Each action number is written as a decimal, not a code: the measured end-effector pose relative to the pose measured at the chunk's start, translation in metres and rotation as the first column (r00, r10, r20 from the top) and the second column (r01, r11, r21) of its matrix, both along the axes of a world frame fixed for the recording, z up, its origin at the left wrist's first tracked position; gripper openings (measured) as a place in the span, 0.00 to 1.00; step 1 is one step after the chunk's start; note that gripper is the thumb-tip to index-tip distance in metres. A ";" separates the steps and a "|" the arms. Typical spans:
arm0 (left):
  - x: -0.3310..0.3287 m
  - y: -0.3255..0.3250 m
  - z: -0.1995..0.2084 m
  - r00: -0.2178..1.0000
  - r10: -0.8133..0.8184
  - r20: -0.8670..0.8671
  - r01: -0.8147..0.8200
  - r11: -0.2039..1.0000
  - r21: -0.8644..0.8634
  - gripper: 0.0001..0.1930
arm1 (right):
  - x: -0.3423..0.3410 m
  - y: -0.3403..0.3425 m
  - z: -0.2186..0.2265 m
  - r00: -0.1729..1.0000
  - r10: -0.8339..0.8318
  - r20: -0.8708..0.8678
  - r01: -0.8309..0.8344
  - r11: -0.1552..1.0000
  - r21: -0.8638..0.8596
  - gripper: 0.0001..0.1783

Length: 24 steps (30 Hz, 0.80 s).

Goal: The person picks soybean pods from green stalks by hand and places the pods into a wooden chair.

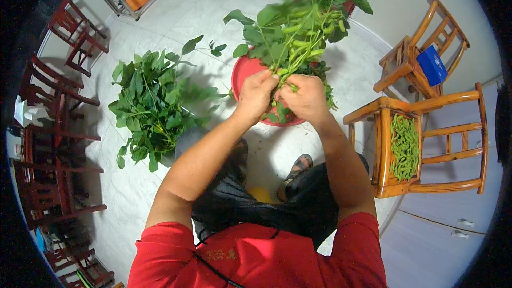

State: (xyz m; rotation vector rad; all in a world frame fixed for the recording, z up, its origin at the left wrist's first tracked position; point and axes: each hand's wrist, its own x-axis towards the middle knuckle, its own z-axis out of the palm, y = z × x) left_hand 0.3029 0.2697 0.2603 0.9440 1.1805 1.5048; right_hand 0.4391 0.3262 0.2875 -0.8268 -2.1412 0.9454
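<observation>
My two hands are close together in front of me, over a red basin (239, 74). A leafy soybean plant (304, 37) with plump green pods stands up between them and leans away from me. My left hand (257, 94) is closed on its lower stems. Right beside it, my right hand (305, 97) is closed on the same plant near the stem base, its fingertips almost meeting the left thumb. Exactly which stem or pod each set of fingers pinches is hidden. More leaves hang below the hands into the basin.
A heap of leafy soybean plants (152, 101) lies to my left. At right, a wooden chair (381, 146) bears picked green pods (405, 146); another chair behind it holds a blue box (431, 65). Dark wooden chairs (58, 133) line the left side. My sandalled foot (298, 168) is below.
</observation>
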 end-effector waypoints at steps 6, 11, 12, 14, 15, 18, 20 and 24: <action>-0.008 -0.012 0.027 0.964 -0.184 0.191 0.208 0.971 -0.114 0.14 | 0.013 0.009 -0.001 0.981 0.164 -0.107 -0.183 0.961 -0.205 0.08; -0.006 -0.009 0.013 0.993 -0.111 -0.050 0.110 0.994 -0.013 0.14 | 0.006 0.002 -0.003 0.997 0.065 -0.040 -0.069 0.992 -0.106 0.10; -0.003 -0.007 0.007 0.988 -0.068 -0.137 0.074 0.996 0.041 0.14 | 0.004 0.001 -0.002 1.000 0.007 0.022 -0.006 1.000 -0.028 0.10; 0.004 -0.004 0.006 0.991 0.047 -0.122 -0.046 0.999 0.009 0.11 | 0.001 0.007 -0.012 0.965 -0.241 0.106 0.218 0.956 0.196 0.11; 0.006 -0.005 0.013 0.985 0.086 -0.149 -0.089 0.996 -0.014 0.10 | 0.001 0.012 -0.015 0.920 -0.371 0.125 0.319 0.895 0.312 0.11; -0.004 -0.003 0.011 0.966 0.165 -0.200 -0.163 0.986 0.027 0.07 | 0.014 0.033 -0.024 0.929 -0.355 -0.110 0.351 0.935 -0.051 0.10; -0.007 -0.003 0.014 0.954 0.196 -0.228 -0.192 0.981 0.041 0.07 | 0.021 0.033 -0.015 0.916 -0.304 -0.262 0.109 0.818 -0.565 0.09; -0.008 0.001 0.004 0.943 0.316 -0.107 -0.308 0.948 0.080 0.07 | 0.013 0.006 0.003 0.845 -0.216 -0.488 -0.207 0.710 -0.673 0.12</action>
